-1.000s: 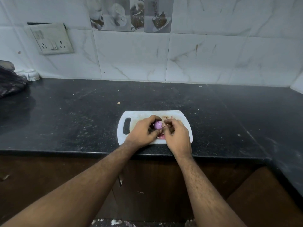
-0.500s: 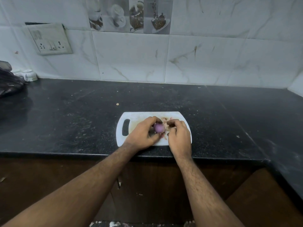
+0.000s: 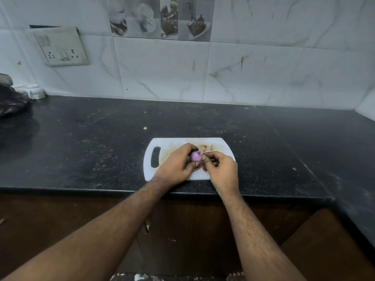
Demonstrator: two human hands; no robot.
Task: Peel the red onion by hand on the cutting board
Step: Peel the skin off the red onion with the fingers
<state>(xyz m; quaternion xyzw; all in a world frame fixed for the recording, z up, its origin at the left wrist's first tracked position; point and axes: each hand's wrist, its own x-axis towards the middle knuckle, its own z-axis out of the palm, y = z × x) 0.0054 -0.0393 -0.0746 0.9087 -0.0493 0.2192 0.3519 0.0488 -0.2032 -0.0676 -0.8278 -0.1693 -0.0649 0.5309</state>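
A small purple red onion (image 3: 195, 156) is held just above the white cutting board (image 3: 162, 145), which lies near the counter's front edge. My left hand (image 3: 176, 165) grips the onion, fingers curled over its top and thumb under it. My right hand (image 3: 222, 169) sits right beside it, and its fingertips pinch a strip of onion skin (image 3: 203, 157) at the onion's right side. Loose pinkish peels (image 3: 205, 148) lie on the board behind my hands. The onion's lower part is hidden by my fingers.
The board rests on a black stone counter (image 3: 101, 142) backed by a white tiled wall. A dark bag (image 3: 10, 100) and a small white cup (image 3: 35, 91) stand at the far left. A switch socket (image 3: 60, 48) is on the wall.
My left hand has turned the onion so more of its smooth purple surface shows. My right hand has drawn slightly right and down, away from the onion.
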